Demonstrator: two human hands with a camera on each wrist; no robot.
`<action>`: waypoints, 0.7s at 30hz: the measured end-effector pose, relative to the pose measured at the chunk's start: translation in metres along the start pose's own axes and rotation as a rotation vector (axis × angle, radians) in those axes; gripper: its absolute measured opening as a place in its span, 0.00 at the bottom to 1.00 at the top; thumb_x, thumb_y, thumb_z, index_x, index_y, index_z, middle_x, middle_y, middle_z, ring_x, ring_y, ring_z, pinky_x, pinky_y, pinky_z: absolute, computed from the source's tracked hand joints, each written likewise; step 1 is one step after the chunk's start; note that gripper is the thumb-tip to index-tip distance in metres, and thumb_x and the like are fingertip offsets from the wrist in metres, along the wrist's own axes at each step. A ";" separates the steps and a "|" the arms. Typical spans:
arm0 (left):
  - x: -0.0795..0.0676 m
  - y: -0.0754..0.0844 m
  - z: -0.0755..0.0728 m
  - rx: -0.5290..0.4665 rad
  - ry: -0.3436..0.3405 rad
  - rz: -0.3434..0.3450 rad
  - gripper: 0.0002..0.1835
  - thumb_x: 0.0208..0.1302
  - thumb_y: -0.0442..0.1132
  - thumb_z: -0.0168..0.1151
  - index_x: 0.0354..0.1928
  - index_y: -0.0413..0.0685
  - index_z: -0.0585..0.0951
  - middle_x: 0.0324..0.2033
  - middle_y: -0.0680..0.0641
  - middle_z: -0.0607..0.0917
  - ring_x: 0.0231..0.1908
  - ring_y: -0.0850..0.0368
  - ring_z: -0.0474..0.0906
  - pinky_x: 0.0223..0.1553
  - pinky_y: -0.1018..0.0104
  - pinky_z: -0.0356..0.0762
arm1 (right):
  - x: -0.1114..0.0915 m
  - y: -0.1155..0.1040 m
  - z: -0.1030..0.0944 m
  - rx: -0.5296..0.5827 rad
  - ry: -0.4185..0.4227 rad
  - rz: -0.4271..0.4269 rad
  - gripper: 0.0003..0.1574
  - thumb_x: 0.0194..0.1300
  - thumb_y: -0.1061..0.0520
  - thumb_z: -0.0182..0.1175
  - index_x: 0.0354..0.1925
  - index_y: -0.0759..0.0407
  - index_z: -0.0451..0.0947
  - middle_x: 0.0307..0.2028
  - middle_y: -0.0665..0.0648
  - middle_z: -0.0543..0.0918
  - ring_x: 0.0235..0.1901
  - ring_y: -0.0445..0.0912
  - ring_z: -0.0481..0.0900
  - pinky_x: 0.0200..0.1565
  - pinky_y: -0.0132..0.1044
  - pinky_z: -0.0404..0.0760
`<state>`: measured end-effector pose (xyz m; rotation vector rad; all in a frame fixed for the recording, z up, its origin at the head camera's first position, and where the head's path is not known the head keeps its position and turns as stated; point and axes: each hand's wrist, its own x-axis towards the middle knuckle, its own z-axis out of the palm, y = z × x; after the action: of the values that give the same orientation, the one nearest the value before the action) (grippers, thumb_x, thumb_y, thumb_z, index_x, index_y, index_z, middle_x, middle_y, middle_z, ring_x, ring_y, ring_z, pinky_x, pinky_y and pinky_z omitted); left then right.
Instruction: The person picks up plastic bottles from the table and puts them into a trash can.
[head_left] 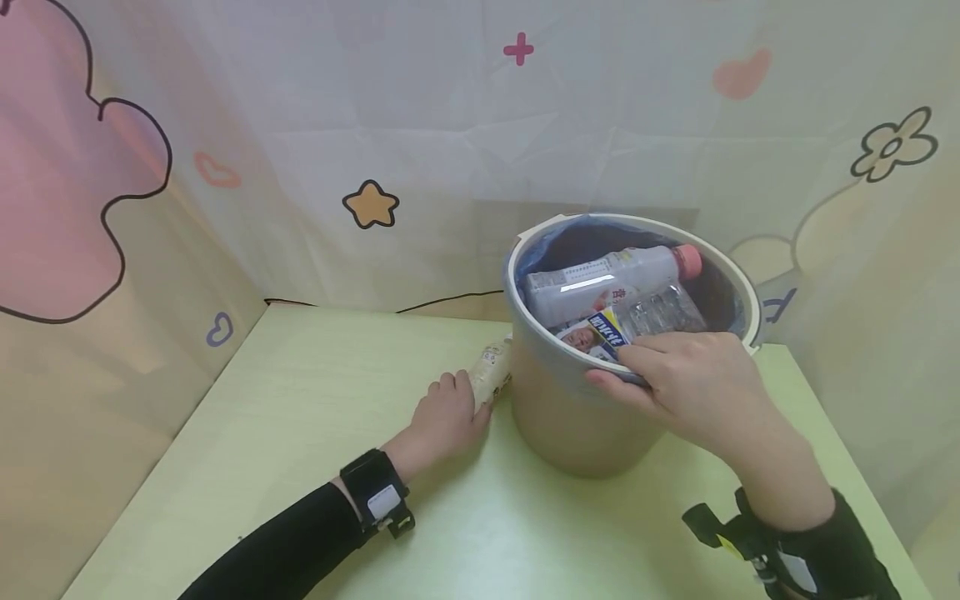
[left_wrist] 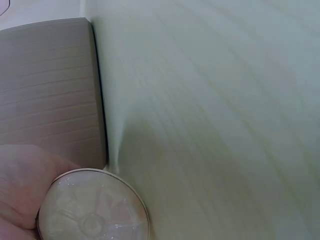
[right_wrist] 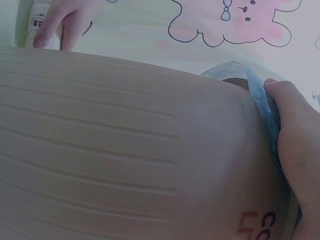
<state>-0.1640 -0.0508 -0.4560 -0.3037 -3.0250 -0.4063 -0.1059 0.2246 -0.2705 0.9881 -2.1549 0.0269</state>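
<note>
A beige bin (head_left: 577,425) with a pale rim and a blue plastic liner (right_wrist: 272,120) stands upright on the table. My right hand (head_left: 697,387) grips the bin's near rim, thumb outside and fingers over the edge. Inside the bin lie a white-labelled bottle with a pink cap (head_left: 622,279) and a clear plastic bottle (head_left: 660,312) with a blue and yellow label. On the table left of the bin, my left hand (head_left: 446,417) holds a cream-coloured bottle (head_left: 489,371) lying on its side. The left wrist view shows that bottle's round base (left_wrist: 95,207) close to the bin's wall.
The pale green table (head_left: 300,400) extends to the left and in front of the bin. A printed curtain (head_left: 435,125) with hearts, a star and a flower hangs behind the table and along its sides.
</note>
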 end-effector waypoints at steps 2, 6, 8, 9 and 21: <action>0.000 0.000 0.000 0.005 0.008 0.001 0.29 0.61 0.58 0.52 0.47 0.36 0.68 0.31 0.43 0.71 0.28 0.53 0.68 0.19 0.64 0.65 | -0.001 0.001 0.000 -0.001 -0.015 0.005 0.27 0.58 0.33 0.51 0.14 0.46 0.60 0.12 0.41 0.61 0.12 0.37 0.59 0.16 0.31 0.48; -0.004 -0.004 0.002 0.021 0.021 0.007 0.30 0.59 0.60 0.53 0.47 0.37 0.68 0.31 0.44 0.71 0.28 0.53 0.68 0.20 0.64 0.65 | -0.001 0.001 0.001 0.000 -0.019 0.004 0.27 0.58 0.33 0.52 0.15 0.46 0.61 0.12 0.41 0.62 0.12 0.37 0.60 0.16 0.31 0.49; -0.007 -0.006 0.002 0.014 0.021 0.009 0.30 0.59 0.60 0.53 0.47 0.37 0.68 0.31 0.44 0.71 0.28 0.53 0.68 0.20 0.64 0.64 | -0.001 0.002 0.000 0.001 -0.012 0.001 0.27 0.58 0.33 0.52 0.14 0.46 0.61 0.12 0.41 0.62 0.12 0.37 0.60 0.16 0.31 0.48; -0.009 -0.008 0.002 0.004 0.018 0.008 0.31 0.59 0.60 0.53 0.48 0.37 0.68 0.31 0.44 0.71 0.28 0.53 0.68 0.20 0.64 0.64 | 0.000 0.002 0.001 0.003 -0.005 -0.002 0.27 0.58 0.33 0.52 0.14 0.46 0.61 0.12 0.41 0.62 0.12 0.37 0.60 0.16 0.31 0.48; -0.013 -0.038 -0.021 -0.294 0.127 0.003 0.32 0.61 0.57 0.51 0.58 0.40 0.66 0.36 0.49 0.74 0.31 0.58 0.72 0.25 0.68 0.70 | 0.007 -0.003 -0.006 0.012 0.072 -0.035 0.28 0.60 0.34 0.49 0.13 0.46 0.59 0.12 0.40 0.60 0.12 0.35 0.56 0.16 0.29 0.45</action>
<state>-0.1580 -0.0945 -0.4470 -0.2870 -2.8368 -0.8388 -0.1028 0.2199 -0.2630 1.0162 -2.0737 0.0582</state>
